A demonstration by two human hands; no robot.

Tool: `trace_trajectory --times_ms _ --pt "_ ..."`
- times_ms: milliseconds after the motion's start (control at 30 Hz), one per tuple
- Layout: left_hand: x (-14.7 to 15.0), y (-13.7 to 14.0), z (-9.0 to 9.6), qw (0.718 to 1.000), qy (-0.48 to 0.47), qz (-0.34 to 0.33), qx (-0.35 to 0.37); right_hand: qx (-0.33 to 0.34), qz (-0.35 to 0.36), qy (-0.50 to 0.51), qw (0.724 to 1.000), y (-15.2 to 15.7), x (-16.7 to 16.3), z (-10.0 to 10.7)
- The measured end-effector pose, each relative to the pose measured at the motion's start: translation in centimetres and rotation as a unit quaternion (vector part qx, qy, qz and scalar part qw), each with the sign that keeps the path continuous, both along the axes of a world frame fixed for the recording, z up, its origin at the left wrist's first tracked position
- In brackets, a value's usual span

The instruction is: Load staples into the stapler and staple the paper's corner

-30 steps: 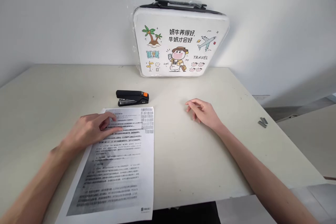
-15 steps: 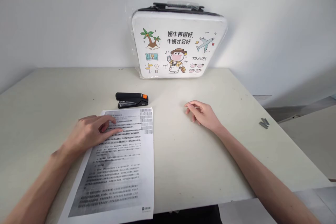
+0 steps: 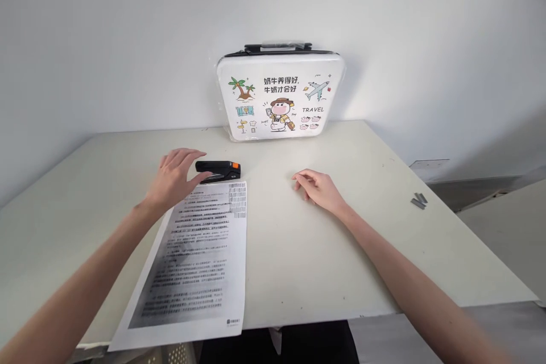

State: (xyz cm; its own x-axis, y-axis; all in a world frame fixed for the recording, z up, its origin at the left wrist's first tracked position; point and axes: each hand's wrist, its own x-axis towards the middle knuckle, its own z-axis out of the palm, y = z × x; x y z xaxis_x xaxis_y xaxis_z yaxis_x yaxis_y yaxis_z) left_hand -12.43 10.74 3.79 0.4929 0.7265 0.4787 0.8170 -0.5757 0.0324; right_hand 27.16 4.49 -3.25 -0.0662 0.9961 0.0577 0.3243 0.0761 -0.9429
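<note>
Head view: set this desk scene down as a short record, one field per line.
Left hand: open around the left end of a long black-and-orange stapler; contact unclear
Right hand: loosely curled, nothing visible in it
Front: white printed paper sheet overhanging the near edge of the pale tabletop
Back: black-handled white rectangular case, standing
Far right: small grey strips

Two bare hands, one left hand [image 3: 171, 177] and one right hand [image 3: 319, 189], share one table [image 3: 294, 261] with one black stapler [image 3: 224, 170] beside the left and one printed page [image 3: 191, 264] on its near side. Beyond and between them stands one cartoon-printed carrying case [image 3: 281, 95]; right of both lie at least two grey staple strips [image 3: 418, 203], exact number unclear.
</note>
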Motion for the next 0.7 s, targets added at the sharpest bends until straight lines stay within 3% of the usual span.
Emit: trace_trajectory --times_ms 100,200,333,467,567,700 --pt "0.7 2.1 0.4 0.995 0.036 0.008 -0.095 0.008 0.006 0.010 1.000 0.0 0.0 0.0" --pt "1.5 2.5 1.4 0.987 0.043 0.033 -0.153 0.008 0.013 0.027 1.000 0.1 0.1 0.1" --pt "3.9 0.0 3.3 0.993 0.043 0.026 -0.107 0.003 0.011 0.076 0.997 0.3 0.5 0.0" --pt "8.5 -3.3 4.5 0.997 0.022 -0.035 -0.067 0.027 -0.012 0.118 0.993 0.8 1.4 -0.1" --pt "12.6 -5.5 3.7 0.991 -0.018 -0.082 -0.108 0.033 -0.039 0.146 0.988 1.2 2.2 -0.1" --pt "17.2 -8.0 1.0 0.980 -0.043 -0.119 -0.153 0.025 -0.052 0.178 0.982 1.1 2.9 0.3"
